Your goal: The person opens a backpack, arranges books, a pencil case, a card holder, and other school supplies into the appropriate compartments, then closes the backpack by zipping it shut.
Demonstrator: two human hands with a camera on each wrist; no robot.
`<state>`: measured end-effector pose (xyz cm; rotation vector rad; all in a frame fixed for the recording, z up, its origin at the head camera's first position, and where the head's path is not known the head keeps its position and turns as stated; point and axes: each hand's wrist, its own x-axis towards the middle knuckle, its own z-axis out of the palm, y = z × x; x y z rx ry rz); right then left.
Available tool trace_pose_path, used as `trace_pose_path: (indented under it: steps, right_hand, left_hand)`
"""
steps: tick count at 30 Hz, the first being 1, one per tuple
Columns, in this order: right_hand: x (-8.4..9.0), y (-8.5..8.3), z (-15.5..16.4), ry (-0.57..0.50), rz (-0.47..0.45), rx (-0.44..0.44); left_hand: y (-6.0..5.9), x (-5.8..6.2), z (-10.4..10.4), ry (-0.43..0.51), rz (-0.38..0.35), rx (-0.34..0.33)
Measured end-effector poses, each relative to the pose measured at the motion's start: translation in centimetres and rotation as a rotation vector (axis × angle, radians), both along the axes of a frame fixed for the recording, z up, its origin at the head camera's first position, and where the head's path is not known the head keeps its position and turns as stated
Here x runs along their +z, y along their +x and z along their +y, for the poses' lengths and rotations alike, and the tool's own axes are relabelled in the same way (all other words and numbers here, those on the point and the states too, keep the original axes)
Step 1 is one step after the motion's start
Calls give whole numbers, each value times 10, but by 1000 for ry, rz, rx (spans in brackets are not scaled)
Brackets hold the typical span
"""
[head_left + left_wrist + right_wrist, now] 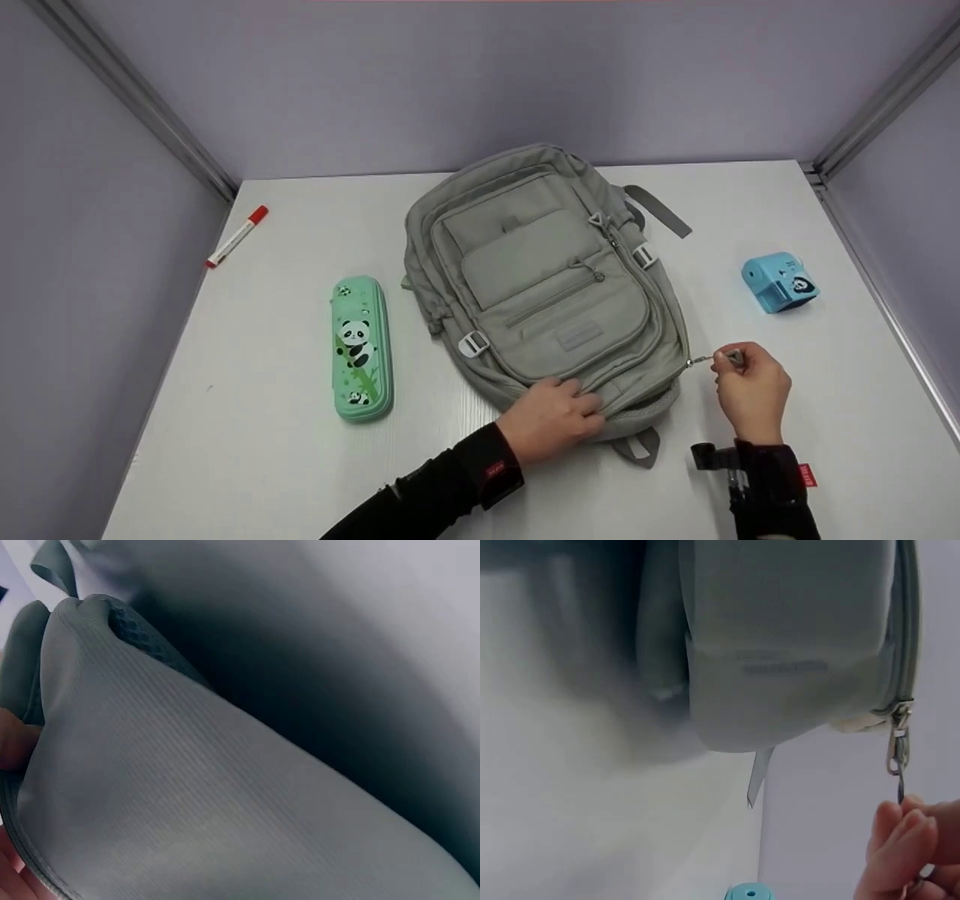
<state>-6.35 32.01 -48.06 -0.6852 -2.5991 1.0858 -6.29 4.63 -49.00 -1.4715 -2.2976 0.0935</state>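
A grey backpack [540, 262] lies front side up on the white table, tilted a little. My left hand [551, 420] grips its bottom edge; in the left wrist view the thumb [16, 741] is on one side of the fabric and other fingers show below. Off the lower right corner, my right hand [752, 390] pinches the zipper pull [701, 361] and holds it out taut from the bag. The right wrist view shows the metal zipper slider [901, 716] with its pull running down into the fingertips [896, 844].
A green pencil case [361, 349] with panda pictures lies left of the backpack. Farther left is a red-capped marker [237, 237]. To the right stands a light blue pencil sharpener-like object [780, 282]. A loose strap [660, 211] extends behind the bag. Walls [517, 82] enclose the table.
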Motion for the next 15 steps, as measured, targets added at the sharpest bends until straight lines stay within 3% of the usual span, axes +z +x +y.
trace_pose_path:
  steps: [9,15]
  right_hand:
    - [2,-38,10,14,-44,123]
    - [3,-51,13,49,-39,216]
  left_hand:
    - [2,-8,-13,71,-8,-11]
    - [3,-11,-19,145,-11,-28]
